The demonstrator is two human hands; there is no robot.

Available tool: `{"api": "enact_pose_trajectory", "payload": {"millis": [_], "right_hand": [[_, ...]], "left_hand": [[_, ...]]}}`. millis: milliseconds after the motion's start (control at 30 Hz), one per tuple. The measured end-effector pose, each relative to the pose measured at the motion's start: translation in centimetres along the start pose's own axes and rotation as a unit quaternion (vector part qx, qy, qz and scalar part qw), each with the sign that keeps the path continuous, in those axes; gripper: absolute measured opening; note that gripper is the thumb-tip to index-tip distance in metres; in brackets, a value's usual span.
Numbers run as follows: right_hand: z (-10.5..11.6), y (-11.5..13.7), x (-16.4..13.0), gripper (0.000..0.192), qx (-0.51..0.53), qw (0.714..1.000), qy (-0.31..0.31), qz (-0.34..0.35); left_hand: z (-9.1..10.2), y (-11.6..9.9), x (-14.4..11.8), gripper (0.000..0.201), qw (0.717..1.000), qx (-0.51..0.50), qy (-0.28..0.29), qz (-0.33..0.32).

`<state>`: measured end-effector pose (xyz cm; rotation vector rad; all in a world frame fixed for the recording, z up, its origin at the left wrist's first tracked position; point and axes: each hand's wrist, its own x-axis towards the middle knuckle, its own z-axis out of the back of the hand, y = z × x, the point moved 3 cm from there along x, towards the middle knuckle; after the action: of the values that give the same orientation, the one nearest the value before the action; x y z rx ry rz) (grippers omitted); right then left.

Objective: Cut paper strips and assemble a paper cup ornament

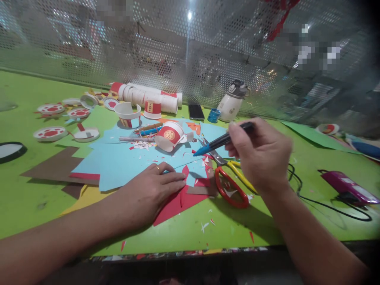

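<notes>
My right hand [261,154] is closed around a black pen with a blue pointed end [204,149], tilted down over the stacked paper. Flat on the paper lies my left hand [162,184], fingers stretched out and pressing near a small red leaf-shaped cut-out [185,174]. Beneath it are light blue paper [118,164] and red paper [175,208]. Scissors with one red and one yellow handle [231,194] rest below my right hand, blades partly hidden by the pen. A cut red-and-white paper cup [170,136] lies tipped on the blue paper.
Behind stand cut paper cups [127,114], a roll of stacked cups [151,97], a phone [196,111] and a white bottle [232,101]. Decorated discs [50,133] lie left. A purple device [347,186] with a black cable sits right. Paper scraps litter the table [130,237].
</notes>
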<state>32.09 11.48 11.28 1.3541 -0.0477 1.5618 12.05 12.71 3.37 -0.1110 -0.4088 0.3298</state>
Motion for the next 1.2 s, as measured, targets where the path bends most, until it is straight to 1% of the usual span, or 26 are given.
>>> {"api": "enact_pose_trajectory", "payload": {"millis": [67, 167, 300, 433, 500, 767, 1000, 1200], "right_hand": [[0.8, 0.3, 0.3, 0.020, -0.004, 1.000, -0.029, 0.006], [1.1, 0.7, 0.3, 0.019, -0.022, 0.999, -0.027, 0.021], [0.3, 0.6, -0.1, 0.019, -0.022, 0.999, 0.008, 0.029], [-1.1, 0.1, -0.6, 0.017, -0.015, 0.997, 0.070, 0.012], [-1.6, -0.1, -0.7, 0.018, -0.017, 0.996, 0.089, 0.005], [-1.9, -0.3, -1.0, 0.020, -0.029, 0.992, 0.121, 0.001], [-2.0, -0.4, -1.3, 0.016, -0.027, 0.991, 0.134, 0.007], [-2.2, -0.4, -1.3, 0.019, -0.042, 0.990, 0.134, 0.017]], "left_hand": [[0.0, 0.1, -0.1, 0.035, 1.000, -0.003, -0.007, -0.004], [-0.1, 0.1, -0.2, 0.035, 1.000, -0.005, -0.013, -0.007], [-0.1, 0.2, -0.2, 0.037, 1.000, 0.002, -0.008, -0.006], [-0.1, 0.1, -0.1, 0.036, 1.000, 0.015, 0.014, -0.002], [-0.1, 0.1, -0.1, 0.037, 1.000, 0.018, 0.020, 0.004], [-0.2, 0.2, -0.1, 0.036, 1.000, 0.017, 0.013, 0.004], [0.0, 0.0, 0.0, 0.034, 1.000, 0.013, 0.005, 0.003], [0.1, -0.1, 0.1, 0.033, 1.000, 0.000, 0.016, 0.006]]}}
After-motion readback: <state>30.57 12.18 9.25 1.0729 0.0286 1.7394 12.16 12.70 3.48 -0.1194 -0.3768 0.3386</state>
